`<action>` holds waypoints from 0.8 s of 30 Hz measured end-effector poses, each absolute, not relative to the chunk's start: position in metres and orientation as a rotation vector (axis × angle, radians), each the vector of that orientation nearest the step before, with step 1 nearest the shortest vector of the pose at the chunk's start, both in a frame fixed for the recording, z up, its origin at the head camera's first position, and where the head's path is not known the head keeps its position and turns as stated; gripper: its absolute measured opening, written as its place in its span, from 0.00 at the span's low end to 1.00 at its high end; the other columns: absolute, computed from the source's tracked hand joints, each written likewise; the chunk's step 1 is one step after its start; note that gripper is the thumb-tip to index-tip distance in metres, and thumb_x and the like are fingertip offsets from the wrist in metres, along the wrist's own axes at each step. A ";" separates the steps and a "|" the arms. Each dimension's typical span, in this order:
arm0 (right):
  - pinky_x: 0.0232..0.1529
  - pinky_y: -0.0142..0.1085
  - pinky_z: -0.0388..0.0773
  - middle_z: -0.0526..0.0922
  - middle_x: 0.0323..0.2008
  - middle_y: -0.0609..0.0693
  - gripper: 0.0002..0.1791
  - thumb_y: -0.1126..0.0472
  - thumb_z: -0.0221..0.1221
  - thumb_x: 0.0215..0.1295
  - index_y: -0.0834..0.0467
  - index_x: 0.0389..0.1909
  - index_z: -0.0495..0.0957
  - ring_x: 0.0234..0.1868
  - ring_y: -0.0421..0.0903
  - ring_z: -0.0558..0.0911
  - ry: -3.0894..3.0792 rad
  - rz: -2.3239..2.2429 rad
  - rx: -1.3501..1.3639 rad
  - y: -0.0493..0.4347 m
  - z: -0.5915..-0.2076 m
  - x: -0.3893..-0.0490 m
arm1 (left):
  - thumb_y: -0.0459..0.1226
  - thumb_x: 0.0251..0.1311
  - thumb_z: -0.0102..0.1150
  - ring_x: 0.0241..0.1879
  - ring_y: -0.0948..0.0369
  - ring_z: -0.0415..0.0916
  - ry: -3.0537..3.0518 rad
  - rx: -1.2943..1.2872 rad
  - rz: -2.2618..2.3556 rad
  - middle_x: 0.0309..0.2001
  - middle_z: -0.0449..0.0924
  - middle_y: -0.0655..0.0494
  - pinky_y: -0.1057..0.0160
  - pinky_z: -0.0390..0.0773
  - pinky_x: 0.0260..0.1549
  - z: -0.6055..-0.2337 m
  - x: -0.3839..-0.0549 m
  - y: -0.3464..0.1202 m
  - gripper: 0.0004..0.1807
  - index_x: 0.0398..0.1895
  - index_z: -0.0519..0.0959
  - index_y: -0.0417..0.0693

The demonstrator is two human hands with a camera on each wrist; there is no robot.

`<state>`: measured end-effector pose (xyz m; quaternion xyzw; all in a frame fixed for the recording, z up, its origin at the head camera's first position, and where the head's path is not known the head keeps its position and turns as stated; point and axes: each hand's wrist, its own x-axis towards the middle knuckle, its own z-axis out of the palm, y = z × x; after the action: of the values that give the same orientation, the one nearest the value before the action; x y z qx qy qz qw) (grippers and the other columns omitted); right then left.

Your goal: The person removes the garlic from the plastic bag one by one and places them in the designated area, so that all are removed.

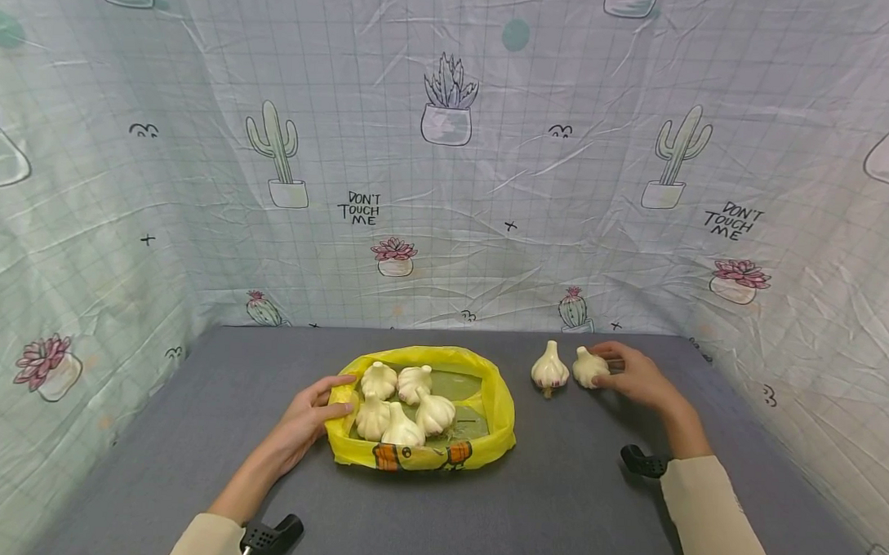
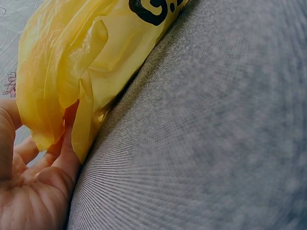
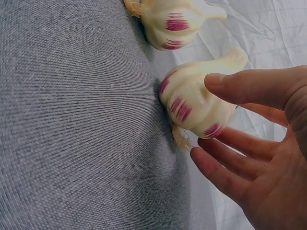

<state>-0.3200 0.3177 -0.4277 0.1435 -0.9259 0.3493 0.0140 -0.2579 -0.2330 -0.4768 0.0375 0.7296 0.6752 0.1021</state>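
A yellow plastic bag [image 1: 501, 398] with its rim folded open lies on the table. Several white garlic bulbs [image 1: 402, 427] are gathered in its left part. My left hand [image 1: 309, 420] holds the bag's left edge, thumb and forefinger over the rim; in the left wrist view its other fingers [image 2: 48, 158] reach behind the plastic. Over to the right, my right hand [image 1: 635, 376] has thumb and fingers around a garlic bulb [image 3: 199, 98] with purple streaks and stringy roots, low at the tabletop. Just left of it stands another garlic bulb [image 1: 550, 368].
A dark grey cloth covers the table [image 1: 421, 522]. Behind and at both sides hangs a pale curtain [image 1: 492, 181] printed with potted cacti and words. Each wrist carries a small black device, the left one [image 1: 272, 536] near the front edge.
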 end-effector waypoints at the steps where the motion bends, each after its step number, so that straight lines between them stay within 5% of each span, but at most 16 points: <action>1: 0.60 0.65 0.75 0.76 0.64 0.73 0.31 0.60 0.68 0.66 0.67 0.66 0.73 0.64 0.73 0.76 -2.885 1.083 0.443 0.317 -0.427 -0.320 | 0.38 0.71 0.62 0.58 0.55 0.79 2.153 0.111 1.995 0.76 0.62 0.37 0.58 0.83 0.51 -0.477 -0.258 -0.233 0.33 0.77 0.64 0.46; 24: 0.59 0.64 0.76 0.70 0.70 0.72 0.34 0.58 0.65 0.70 0.65 0.73 0.67 0.70 0.73 0.70 -2.935 1.004 0.392 0.311 -0.397 -0.308 | 0.40 0.71 0.62 0.58 0.54 0.78 2.179 0.107 1.974 0.76 0.61 0.38 0.60 0.82 0.50 -0.475 -0.255 -0.234 0.32 0.76 0.66 0.48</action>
<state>-0.3081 0.3111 -0.3970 0.1254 -0.9386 0.3212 0.0076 -0.2551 -0.2337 -0.4749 0.0363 0.7370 0.6675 0.0997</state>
